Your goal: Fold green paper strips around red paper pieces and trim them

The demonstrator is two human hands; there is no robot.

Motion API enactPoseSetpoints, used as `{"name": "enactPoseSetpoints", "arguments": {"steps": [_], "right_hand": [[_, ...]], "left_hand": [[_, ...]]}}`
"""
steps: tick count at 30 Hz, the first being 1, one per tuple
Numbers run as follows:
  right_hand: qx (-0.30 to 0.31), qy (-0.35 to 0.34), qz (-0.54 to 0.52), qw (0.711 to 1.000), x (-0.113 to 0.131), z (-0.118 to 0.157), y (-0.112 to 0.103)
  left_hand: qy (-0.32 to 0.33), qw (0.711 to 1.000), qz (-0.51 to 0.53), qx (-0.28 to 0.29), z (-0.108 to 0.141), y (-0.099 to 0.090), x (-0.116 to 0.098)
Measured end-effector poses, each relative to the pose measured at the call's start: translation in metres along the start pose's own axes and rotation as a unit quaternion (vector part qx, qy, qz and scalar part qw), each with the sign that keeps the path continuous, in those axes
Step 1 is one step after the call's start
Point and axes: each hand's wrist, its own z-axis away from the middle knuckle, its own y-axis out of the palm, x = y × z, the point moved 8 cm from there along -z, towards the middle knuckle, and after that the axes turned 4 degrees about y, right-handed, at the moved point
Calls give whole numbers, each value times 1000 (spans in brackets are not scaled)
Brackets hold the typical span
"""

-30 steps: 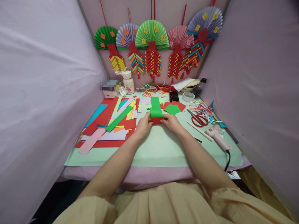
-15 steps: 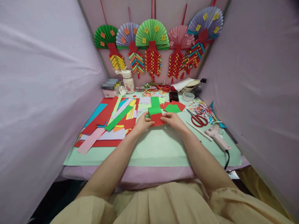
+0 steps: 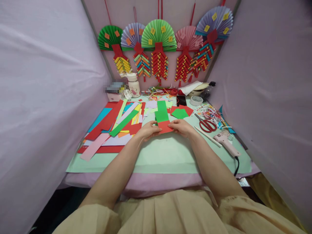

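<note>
Between my two hands, just above the table, is a piece of red paper [image 3: 164, 127]. My left hand [image 3: 149, 130] pinches its left edge with thumb and fingers. On the opposite edge, my right hand [image 3: 181, 126] grips it the same way. Directly behind the red paper lies green paper [image 3: 162, 114] with a fold or seam across it; whether it is joined to the red piece I cannot tell. Right of that, a green cut shape [image 3: 180, 113] rests on red paper.
Coloured paper strips [image 3: 124, 123] lie piled at left. Scissors [image 3: 207, 124], a white stick [image 3: 208, 136] and a glue gun [image 3: 227, 143] are at right. Behind stand a bottle [image 3: 134, 86], a tape roll [image 3: 196, 100] and a phone [image 3: 181, 100]. Paper fans [image 3: 159, 34] hang on the back wall.
Both hands have shifted slightly toward me and right with the red paper. More of the green paper behind it shows now.
</note>
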Motion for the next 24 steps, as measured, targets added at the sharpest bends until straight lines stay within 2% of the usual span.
{"name": "enactPoseSetpoints", "arguments": {"steps": [9,15,21,24], "right_hand": [[4,-1,2,1000,-1,1,0],[16,0,4,1000,1,3,3],[18,1,9,1000,2,5,6],[20,-11,17,1000,4,5,7]], "left_hand": [[-17,1000,-8,-9,3,1,0],[-3,1000,-14,-21,4,1,-3],[12,997,-38,-68,-3,-12,0],[20,996,-54,-68,-6,-16,2]]}}
